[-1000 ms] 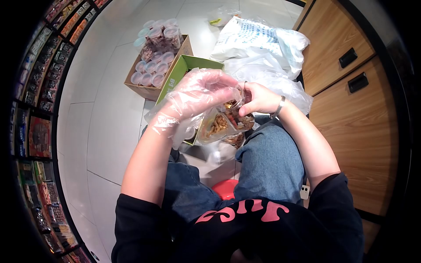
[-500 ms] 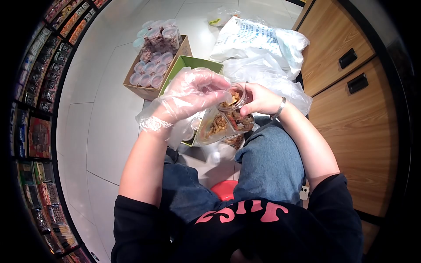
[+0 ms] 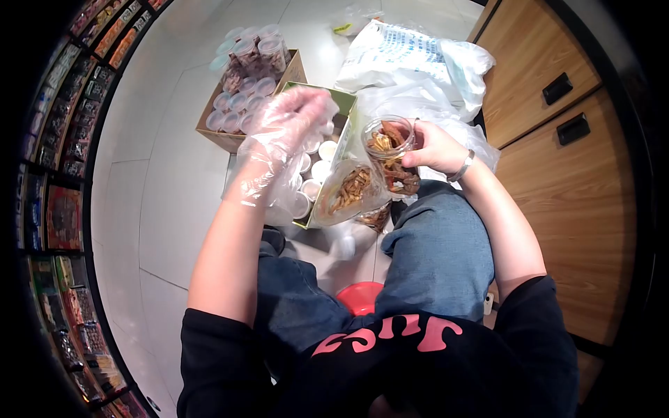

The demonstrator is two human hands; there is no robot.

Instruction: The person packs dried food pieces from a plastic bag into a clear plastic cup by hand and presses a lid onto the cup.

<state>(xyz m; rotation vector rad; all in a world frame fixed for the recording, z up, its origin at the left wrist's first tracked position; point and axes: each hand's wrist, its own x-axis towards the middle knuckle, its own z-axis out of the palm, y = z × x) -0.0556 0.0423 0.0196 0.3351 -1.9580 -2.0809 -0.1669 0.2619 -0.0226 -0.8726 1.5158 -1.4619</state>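
Note:
My right hand [image 3: 435,150] grips a clear plastic jar [image 3: 380,139] by its rim. Brown and yellowish dried food pieces fill the open-topped jar. My left hand [image 3: 293,115], in a loose clear plastic glove, is raised above the green box [image 3: 345,139], apart from the jar. Its fingers are drawn together, and I cannot make out whether anything is between them. Just below the jar, an open clear bag [image 3: 352,191] shows thin brown dried strips. Another lot of brown pieces [image 3: 375,217] lies under it, partly hidden.
White-lidded tubs [image 3: 322,171] stand in the green box. Behind my left hand, a cardboard box [image 3: 219,139] is stacked with lidded jars [image 3: 254,63]. White plastic bags [image 3: 404,63] lie ahead. Wooden cabinets [image 3: 550,174] line the right, a stocked shelf [image 3: 63,209] the left. A red object [image 3: 359,296] sits between my legs.
My left hand has pulled away from the jar's mouth, up and to the left. The jar in my right hand has shifted slightly right, and its contents show more fully.

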